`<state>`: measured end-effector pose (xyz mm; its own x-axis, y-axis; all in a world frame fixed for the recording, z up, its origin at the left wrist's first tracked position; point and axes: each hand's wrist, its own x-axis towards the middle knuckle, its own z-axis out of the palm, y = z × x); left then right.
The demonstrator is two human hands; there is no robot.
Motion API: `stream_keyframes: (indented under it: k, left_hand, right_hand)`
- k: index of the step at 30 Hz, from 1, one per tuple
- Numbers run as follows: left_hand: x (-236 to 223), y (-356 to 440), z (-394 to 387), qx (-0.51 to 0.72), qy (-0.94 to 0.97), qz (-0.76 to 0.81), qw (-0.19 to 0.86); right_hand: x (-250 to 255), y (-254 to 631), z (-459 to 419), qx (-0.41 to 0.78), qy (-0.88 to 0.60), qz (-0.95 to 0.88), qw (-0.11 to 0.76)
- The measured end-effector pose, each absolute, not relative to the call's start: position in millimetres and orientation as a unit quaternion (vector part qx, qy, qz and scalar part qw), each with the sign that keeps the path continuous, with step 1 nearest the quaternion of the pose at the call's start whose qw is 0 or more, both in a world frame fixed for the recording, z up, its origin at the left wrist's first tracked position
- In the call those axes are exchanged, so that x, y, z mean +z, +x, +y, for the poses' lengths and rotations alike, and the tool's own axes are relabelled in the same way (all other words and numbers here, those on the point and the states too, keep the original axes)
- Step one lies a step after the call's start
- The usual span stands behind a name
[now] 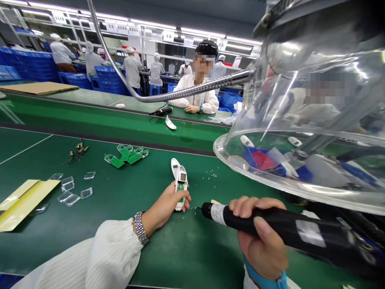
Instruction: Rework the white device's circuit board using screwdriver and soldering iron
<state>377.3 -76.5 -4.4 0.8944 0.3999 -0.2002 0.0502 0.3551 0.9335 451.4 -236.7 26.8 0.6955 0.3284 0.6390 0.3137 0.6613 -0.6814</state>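
My left hand (168,200) is closed around a white handheld device housing (181,172) that lies open, with a green circuit board and a small grey screen showing inside. A second white shell part (174,164) sits behind its upper end. My right hand (261,233) grips a black electric screwdriver (228,214), its thin bit pointing left toward the housing, over the mat. Between bit and housing lie a few tiny screws (194,209). More small screws (210,174) are scattered farther back.
Green circuit boards (128,153), clear plastic lenses (68,184), small wired parts (80,149) and a yellow sheet (27,202) lie to the left. A clear hood (300,120) on a flexible metal arm (168,96) overhangs the right. Across the green belt (192,132) sits another person (198,88).
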Motion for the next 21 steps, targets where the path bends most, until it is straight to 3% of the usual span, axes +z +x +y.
stream_keyframes:
  k: [13, 21]
  left_hand:
    - [-2.3, 375.6, -85.1, 0.031, 0.477, 0.189, 0.858]
    - [-5.4, 374.9, -81.9, 0.045, 0.443, 0.198, 0.873]
  right_hand:
    - [52.5, 440.1, -245.9, -0.011, -0.386, -0.353, 0.852]
    - [50.4, 438.1, -250.2, -0.001, -0.396, -0.352, 0.848]
